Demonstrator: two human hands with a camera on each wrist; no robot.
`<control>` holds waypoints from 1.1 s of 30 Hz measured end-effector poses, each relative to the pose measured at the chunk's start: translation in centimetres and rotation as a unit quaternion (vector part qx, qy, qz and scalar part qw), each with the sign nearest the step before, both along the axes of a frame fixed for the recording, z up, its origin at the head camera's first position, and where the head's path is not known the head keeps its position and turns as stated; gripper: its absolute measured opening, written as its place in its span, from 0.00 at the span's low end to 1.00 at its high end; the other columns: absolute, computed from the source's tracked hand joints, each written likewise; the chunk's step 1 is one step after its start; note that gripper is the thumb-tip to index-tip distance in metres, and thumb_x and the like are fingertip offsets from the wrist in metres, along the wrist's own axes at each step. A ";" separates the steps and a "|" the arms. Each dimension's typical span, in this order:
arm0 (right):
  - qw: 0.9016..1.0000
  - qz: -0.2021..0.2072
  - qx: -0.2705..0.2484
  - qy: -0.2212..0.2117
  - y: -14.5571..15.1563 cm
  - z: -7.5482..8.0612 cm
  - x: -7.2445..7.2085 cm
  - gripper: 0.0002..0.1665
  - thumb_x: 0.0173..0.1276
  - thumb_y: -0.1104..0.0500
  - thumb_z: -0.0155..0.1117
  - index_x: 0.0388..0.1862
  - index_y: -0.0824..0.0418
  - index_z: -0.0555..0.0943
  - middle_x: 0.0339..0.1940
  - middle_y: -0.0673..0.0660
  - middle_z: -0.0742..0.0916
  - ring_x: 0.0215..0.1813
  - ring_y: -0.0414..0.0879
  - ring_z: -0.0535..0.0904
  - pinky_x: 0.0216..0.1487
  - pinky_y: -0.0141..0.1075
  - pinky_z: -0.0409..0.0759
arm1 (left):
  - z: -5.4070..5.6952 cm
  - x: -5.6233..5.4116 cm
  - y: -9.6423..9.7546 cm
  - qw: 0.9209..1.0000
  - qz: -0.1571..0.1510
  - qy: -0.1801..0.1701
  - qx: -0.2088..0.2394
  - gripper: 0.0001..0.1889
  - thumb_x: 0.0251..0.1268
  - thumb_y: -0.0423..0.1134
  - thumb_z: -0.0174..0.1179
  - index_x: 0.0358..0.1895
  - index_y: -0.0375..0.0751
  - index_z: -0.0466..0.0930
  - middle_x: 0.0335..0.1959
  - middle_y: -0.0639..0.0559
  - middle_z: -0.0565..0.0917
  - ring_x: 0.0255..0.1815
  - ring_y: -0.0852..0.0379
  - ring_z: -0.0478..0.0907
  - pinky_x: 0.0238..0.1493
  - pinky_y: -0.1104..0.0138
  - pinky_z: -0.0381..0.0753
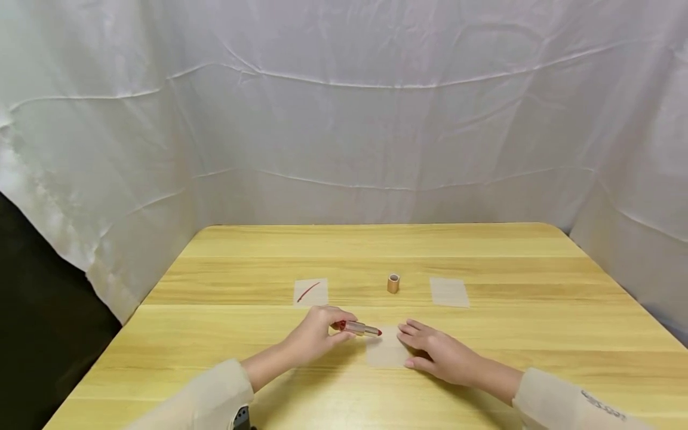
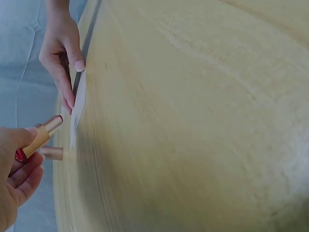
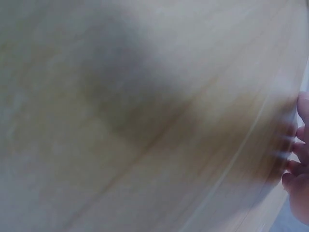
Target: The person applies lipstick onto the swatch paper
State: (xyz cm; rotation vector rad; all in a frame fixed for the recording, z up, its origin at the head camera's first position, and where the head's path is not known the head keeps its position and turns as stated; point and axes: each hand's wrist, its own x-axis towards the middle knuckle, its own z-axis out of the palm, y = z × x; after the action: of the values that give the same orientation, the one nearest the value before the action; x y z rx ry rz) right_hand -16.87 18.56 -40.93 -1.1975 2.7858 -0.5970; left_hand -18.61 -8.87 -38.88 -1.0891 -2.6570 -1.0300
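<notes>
Beside the left edge of the near paper square (image 1: 386, 353), the left hand (image 1: 318, 335) pinched a lipstick (image 1: 359, 328) between thumb and fingers, its red tip pointing across the square. The right hand (image 1: 446, 356) rested at the square's right edge, thumb spread from the fingers; beyond it stood a gold cap (image 1: 393, 286), between a red-streaked sheet (image 1: 318, 297) and a blank sheet (image 1: 450, 292).

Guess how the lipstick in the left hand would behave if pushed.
The lipstick would probably smear or dent at its bare red tip. Its tube looks smooth and shiny, so it may feel slippery. Its slim shape suggests it is fairly light.
</notes>
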 end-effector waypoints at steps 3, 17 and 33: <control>1.000 0.002 0.003 0.001 -0.2 0.1 0.0 0.29 0.68 0.50 0.57 0.60 0.70 0.72 0.63 0.67 0.74 0.65 0.64 0.67 0.59 0.55 0.69 | 0.0 -0.2 0.1 1.000 0.004 0.000 -0.005 0.09 0.57 0.34 0.63 0.41 0.36 0.83 0.36 0.48 0.86 0.34 0.62 0.80 0.38 0.76 0.79; 1.000 0.000 0.007 0.001 -0.2 0.2 0.0 0.29 0.67 0.51 0.57 0.59 0.70 0.73 0.63 0.67 0.74 0.66 0.64 0.67 0.60 0.54 0.70 | 0.0 -0.8 1.3 1.000 -0.001 0.004 -0.028 0.11 0.58 0.33 0.63 0.43 0.33 0.82 0.40 0.44 0.86 0.39 0.55 0.83 0.40 0.75 0.80; 1.000 0.005 0.000 0.003 -0.1 0.2 0.1 0.28 0.67 0.53 0.58 0.59 0.71 0.73 0.63 0.68 0.74 0.65 0.65 0.67 0.59 0.54 0.70 | 0.2 -1.5 2.6 0.999 0.000 0.017 -0.048 0.10 0.58 0.33 0.63 0.43 0.34 0.83 0.39 0.45 0.86 0.37 0.56 0.82 0.37 0.73 0.81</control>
State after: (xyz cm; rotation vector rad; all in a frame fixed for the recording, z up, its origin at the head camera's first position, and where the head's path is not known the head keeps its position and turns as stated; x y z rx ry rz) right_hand -16.74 18.50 -40.69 -1.2135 2.7833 -0.5943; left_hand -20.14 -6.31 -38.71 -1.1138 -2.7033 -0.8837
